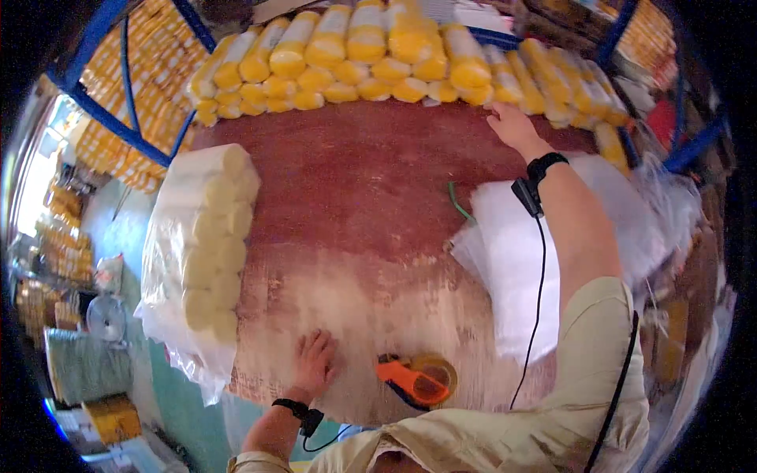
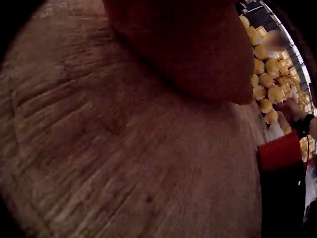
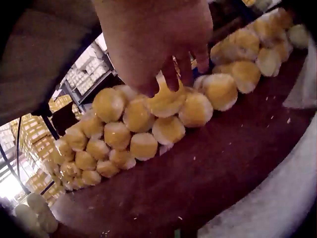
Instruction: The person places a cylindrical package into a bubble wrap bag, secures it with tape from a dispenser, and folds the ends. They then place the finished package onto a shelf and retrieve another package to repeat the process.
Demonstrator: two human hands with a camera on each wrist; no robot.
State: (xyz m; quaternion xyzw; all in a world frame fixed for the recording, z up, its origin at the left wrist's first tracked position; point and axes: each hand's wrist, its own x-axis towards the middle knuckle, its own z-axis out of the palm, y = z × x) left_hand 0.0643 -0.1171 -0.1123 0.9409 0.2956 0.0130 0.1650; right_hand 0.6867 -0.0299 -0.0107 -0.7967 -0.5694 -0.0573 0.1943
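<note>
Just under right hand's (image 3: 153,39) fingers (image 3: 184,69), yellow roll (image 3: 166,105)

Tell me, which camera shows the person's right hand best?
The right wrist view: the right hand looms large, fingers at the yellow packs. The head view shows it smaller, from above; the left wrist view, tiny near the right edge.

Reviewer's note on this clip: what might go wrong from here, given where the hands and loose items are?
The right hand is at a roll within the piled rolls; pulling it out could let neighbours slide. The wrist cable hangs across the white sheets and might drag them. The tape dispenser sits close to the person's shirt, so leaning could nudge it.
</note>
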